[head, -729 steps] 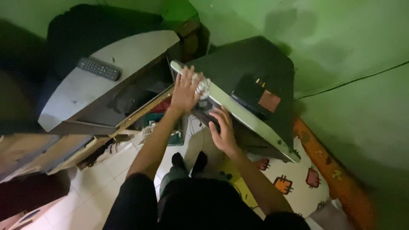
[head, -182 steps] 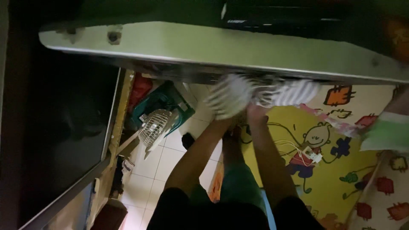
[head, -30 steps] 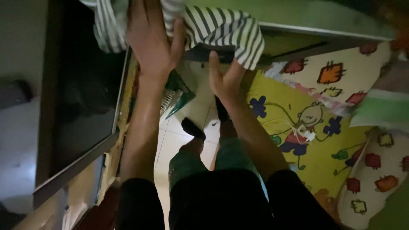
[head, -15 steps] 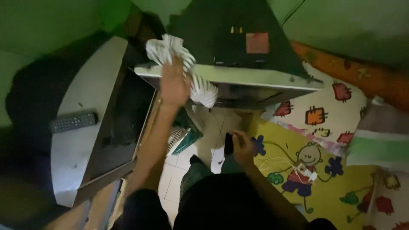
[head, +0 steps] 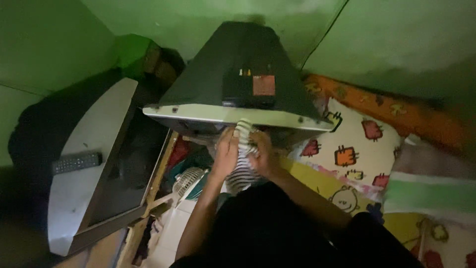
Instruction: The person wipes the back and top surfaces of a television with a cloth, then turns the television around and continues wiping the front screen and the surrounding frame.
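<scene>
1. Gripping: left hand (head: 226, 151), centre of the frame, fingers closed on a striped cloth (head: 242, 149) just under the front edge of a television.
2. Right hand (head: 262, 154), just right of the left one, also clenched on the cloth; the two hands hold it between them.
3. Cloth: white with dark stripes, bunched. Its top end touches the pale front rim of the television; the rest hangs down between the wrists to centre frame.
4. Television (head: 238, 84), upper centre: deep dark casing tapering toward the wall, pale front rim with small screws at the corners. A reddish square patch and small connectors sit on the casing top.
5. Second television (head: 106, 168), left of the frame: grey shell, dark screen facing right, standing just beside the first.
6. Remote (head: 77, 162), far left, lying flat on the grey shell, well apart from both hands.
7. Fan (head: 187, 181), small, white grille, lower centre-left, below the left forearm, beside a teal item.
8. Mat (head: 347, 154), right of centre: pale and yellow with cartoon squares and a drawn figure; partly covered by the right arm.
9. Walls (head: 396, 44), green, across the top; a thin cable runs diagonally over them at upper right.
10. Person's dark clothing fills the lower centre.
</scene>
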